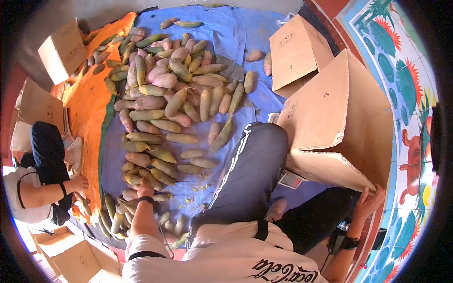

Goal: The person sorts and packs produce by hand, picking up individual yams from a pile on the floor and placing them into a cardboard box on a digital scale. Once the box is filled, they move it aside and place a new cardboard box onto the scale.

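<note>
Left hand: the left hand (pixel 144 189) was down at the lower left of the frame, sitting on the near edge of the pile of long tapered green-and-pink vegetables (pixel 165 99). Only the back of it showed, so I honestly couldn't tell if the fingers were closed on one or just lying there.
Right hand: the right hand (pixel 369 202) was over at the lower right, open, with the fingers spread against the bottom edge of the big brown cardboard box (pixel 339 108) that lay on its side.
Pile: it was spread all over the blue tarp (pixel 245 37) on the floor, from upper centre down to lower left, with some on the orange tarp (pixel 89 101) too.
Other boxes: a smaller brown cardboard box (pixel 295 49) sat just above the big one, and a plain cardboard box (pixel 61 49) was at the upper left.
Co-worker: another person's hand (pixel 80 184) was at the left edge, near the vegetables on the orange tarp.
</note>
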Demonstrator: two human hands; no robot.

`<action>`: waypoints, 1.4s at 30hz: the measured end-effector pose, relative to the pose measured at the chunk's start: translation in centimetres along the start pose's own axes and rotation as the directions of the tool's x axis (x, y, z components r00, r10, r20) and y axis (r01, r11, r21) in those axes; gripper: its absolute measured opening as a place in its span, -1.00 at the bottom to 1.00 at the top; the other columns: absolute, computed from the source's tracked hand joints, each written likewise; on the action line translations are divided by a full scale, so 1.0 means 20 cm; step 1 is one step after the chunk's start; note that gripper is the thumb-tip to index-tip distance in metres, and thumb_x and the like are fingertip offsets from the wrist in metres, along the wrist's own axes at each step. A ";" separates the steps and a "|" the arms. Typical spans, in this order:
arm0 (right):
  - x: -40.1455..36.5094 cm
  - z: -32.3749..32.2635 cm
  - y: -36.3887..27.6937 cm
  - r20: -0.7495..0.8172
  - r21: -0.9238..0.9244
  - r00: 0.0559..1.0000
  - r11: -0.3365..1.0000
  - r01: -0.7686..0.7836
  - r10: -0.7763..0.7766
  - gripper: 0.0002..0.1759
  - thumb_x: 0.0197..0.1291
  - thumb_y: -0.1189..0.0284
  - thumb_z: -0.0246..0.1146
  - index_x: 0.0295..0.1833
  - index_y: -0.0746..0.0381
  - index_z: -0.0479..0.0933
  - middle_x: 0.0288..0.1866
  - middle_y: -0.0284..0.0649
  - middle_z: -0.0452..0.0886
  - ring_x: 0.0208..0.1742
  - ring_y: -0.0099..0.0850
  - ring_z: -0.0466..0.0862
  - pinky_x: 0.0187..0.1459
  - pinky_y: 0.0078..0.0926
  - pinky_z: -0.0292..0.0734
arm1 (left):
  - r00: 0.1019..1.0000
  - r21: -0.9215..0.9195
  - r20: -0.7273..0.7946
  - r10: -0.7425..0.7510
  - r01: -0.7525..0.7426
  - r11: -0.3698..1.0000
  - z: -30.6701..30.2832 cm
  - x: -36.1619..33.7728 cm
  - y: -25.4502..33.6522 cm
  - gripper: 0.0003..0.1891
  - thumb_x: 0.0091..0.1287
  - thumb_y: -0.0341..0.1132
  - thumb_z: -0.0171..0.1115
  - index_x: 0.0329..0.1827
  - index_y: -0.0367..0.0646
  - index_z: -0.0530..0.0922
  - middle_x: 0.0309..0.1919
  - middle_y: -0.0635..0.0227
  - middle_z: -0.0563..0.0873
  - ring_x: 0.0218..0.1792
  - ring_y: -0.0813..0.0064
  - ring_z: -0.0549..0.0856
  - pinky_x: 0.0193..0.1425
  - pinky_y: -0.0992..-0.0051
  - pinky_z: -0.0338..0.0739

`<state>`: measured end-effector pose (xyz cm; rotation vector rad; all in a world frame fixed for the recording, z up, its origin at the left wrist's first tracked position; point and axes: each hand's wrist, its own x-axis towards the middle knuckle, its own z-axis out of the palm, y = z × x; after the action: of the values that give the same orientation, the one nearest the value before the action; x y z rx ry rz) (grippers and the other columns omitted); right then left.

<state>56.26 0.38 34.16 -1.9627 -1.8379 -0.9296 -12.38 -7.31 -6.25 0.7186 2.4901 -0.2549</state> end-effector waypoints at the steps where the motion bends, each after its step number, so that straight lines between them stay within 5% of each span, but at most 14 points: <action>1: 0.00 -0.01 -0.01 0.003 -0.005 1.000 1.000 -0.001 0.001 -0.55 0.25 0.21 0.15 0.03 0.39 0.37 -0.12 0.10 0.41 -0.01 0.07 0.40 0.05 -0.05 0.29 | 0.951 0.396 0.229 0.206 -0.285 0.873 0.07 0.12 -0.05 -0.54 0.26 -0.31 0.02 0.27 0.17 0.39 0.34 0.27 0.32 0.34 -0.06 0.27 0.29 -0.22 0.16; 2: 0.01 -0.01 -0.02 -0.001 0.004 1.000 1.000 0.000 0.000 -0.55 0.25 0.21 0.15 0.02 0.39 0.37 -0.12 0.09 0.41 -0.02 0.07 0.41 0.04 -0.06 0.29 | 0.819 0.632 0.504 0.275 -0.566 0.529 0.11 0.18 -0.07 -0.58 0.32 -0.33 -0.06 0.25 0.16 0.43 0.26 0.26 0.45 0.31 0.00 0.35 0.32 -0.27 0.07; 8: 0.03 -0.04 -0.06 0.022 0.028 1.000 0.999 -0.018 0.017 -0.60 0.26 0.25 0.14 0.02 0.37 0.38 -0.10 0.09 0.43 0.01 0.06 0.41 0.06 -0.07 0.29 | 0.764 0.554 0.551 0.335 -0.635 0.539 0.07 0.18 -0.04 -0.60 0.38 -0.38 -0.19 0.22 0.12 0.46 0.01 0.26 0.66 0.19 0.30 0.52 0.42 -0.16 -0.28; 11: 0.03 -0.04 -0.05 0.045 0.026 0.998 0.999 -0.033 0.032 -0.62 0.27 0.27 0.13 0.02 0.36 0.38 -0.07 0.08 0.43 0.03 0.06 0.40 0.07 -0.05 0.29 | 0.743 0.564 0.508 0.436 -0.670 0.484 0.16 0.27 -0.11 -0.64 0.36 -0.39 -0.13 0.17 0.08 0.49 0.02 0.26 0.65 0.16 0.25 0.53 0.47 0.06 -0.17; 13: 0.03 -0.03 -0.03 0.052 0.017 0.998 0.999 -0.041 0.040 -0.62 0.27 0.28 0.13 0.03 0.36 0.38 -0.06 0.08 0.44 0.03 0.06 0.40 0.08 -0.05 0.28 | 0.881 0.028 0.221 0.418 -0.434 0.901 0.44 0.48 -0.30 -0.67 0.31 -0.32 0.00 0.13 0.06 0.50 0.03 0.21 0.64 0.16 0.23 0.53 0.42 0.18 0.02; 14: 0.02 -0.02 -0.03 0.028 0.005 0.999 1.000 -0.022 0.022 -0.62 0.27 0.27 0.14 0.03 0.36 0.38 -0.06 0.08 0.44 0.03 0.07 0.40 0.08 -0.04 0.28 | 0.917 -0.303 0.069 0.393 -0.356 0.884 0.56 0.57 -0.37 -0.67 0.28 -0.29 0.07 0.12 0.05 0.50 0.03 0.19 0.64 0.16 0.21 0.53 0.40 0.25 0.12; 20: 0.00 0.00 -0.01 0.035 0.008 0.998 0.999 -0.053 0.053 -0.57 0.25 0.23 0.15 0.05 0.36 0.37 -0.03 0.09 0.43 0.07 0.08 0.39 0.12 -0.02 0.26 | 0.937 -0.095 0.019 0.349 -0.346 0.934 0.49 0.40 -0.27 -0.56 0.08 -0.04 0.25 0.02 -0.01 0.54 -0.08 0.03 0.66 0.02 0.07 0.60 0.03 0.27 0.50; 24: -0.01 0.02 0.01 0.006 -0.037 1.000 0.999 -0.015 0.015 -0.55 0.24 0.21 0.16 0.05 0.36 0.36 -0.01 0.11 0.41 0.09 0.09 0.36 0.14 -0.01 0.23 | 0.952 -0.141 0.024 0.305 -0.299 0.944 0.42 0.22 -0.14 -0.57 0.09 -0.04 0.23 0.00 -0.03 0.54 -0.14 0.01 0.67 -0.06 0.02 0.63 0.02 0.24 0.49; 25: 0.00 0.01 0.00 0.002 -0.036 1.000 0.999 -0.021 0.021 -0.55 0.24 0.21 0.16 0.05 0.36 0.36 -0.01 0.11 0.41 0.09 0.09 0.36 0.14 -0.01 0.23 | 0.874 -0.243 -0.176 0.454 -0.485 0.840 0.45 0.19 -0.13 -0.56 0.09 -0.05 0.25 0.00 -0.04 0.53 -0.18 0.01 0.68 -0.07 0.03 0.63 0.00 0.23 0.49; 28: 0.02 0.01 -0.03 0.002 0.013 1.000 1.000 -0.027 0.027 -0.55 0.23 0.22 0.16 0.06 0.36 0.35 -0.02 0.12 0.41 0.08 0.09 0.36 0.13 0.01 0.22 | 0.986 -0.590 0.150 0.068 0.034 0.807 0.07 -0.25 0.26 -0.55 0.09 -0.04 0.25 0.01 -0.02 0.52 -0.22 0.02 0.68 -0.15 0.04 0.65 -0.04 0.24 0.50; 29: 0.01 0.01 -0.03 -0.004 0.017 1.000 1.000 -0.021 0.021 -0.55 0.23 0.23 0.16 0.06 0.36 0.35 -0.02 0.12 0.40 0.09 0.09 0.35 0.14 0.01 0.22 | 0.957 -0.531 -0.089 0.278 -0.281 0.799 0.17 -0.19 0.25 -0.63 0.15 -0.12 0.26 0.02 0.03 0.51 -0.34 0.14 0.67 -0.37 0.19 0.68 -0.31 0.30 0.55; 30: 0.01 0.01 -0.03 -0.010 0.020 1.000 1.000 -0.016 0.016 -0.55 0.23 0.24 0.16 0.07 0.36 0.34 -0.02 0.12 0.40 0.09 0.08 0.35 0.14 0.01 0.21 | 0.954 -0.530 -0.098 0.285 -0.292 0.796 0.11 -0.22 0.30 -0.63 0.15 -0.12 0.26 0.02 0.03 0.51 -0.34 0.14 0.67 -0.37 0.19 0.68 -0.31 0.30 0.55; 33: 0.02 -0.02 -0.08 -0.011 0.032 1.000 0.999 -0.015 0.016 -0.57 0.21 0.27 0.17 0.04 0.35 0.34 -0.03 0.08 0.40 0.08 0.07 0.35 0.15 -0.01 0.20 | 0.929 -0.872 0.191 0.316 0.012 0.489 -0.23 -0.51 0.60 -0.73 0.25 -0.35 0.21 0.02 0.03 0.50 -0.46 0.42 0.58 -0.69 0.57 0.52 -0.69 0.55 0.37; 42: 0.05 -0.05 -0.15 -0.077 0.105 0.997 0.994 0.007 0.001 -0.60 0.11 0.31 0.23 -0.03 0.33 0.35 -0.12 0.00 0.38 0.02 0.01 0.34 0.12 -0.04 0.20 | 0.649 -0.894 -0.152 0.745 -0.411 0.176 -0.82 -0.99 1.12 -0.75 0.34 -0.41 0.14 0.07 -0.12 0.49 -0.09 0.47 0.57 -0.10 0.64 0.53 -0.08 0.59 0.48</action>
<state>53.08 0.91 34.91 -1.8370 -1.8089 -0.8782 6.77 7.85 17.46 0.9667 1.4211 1.1051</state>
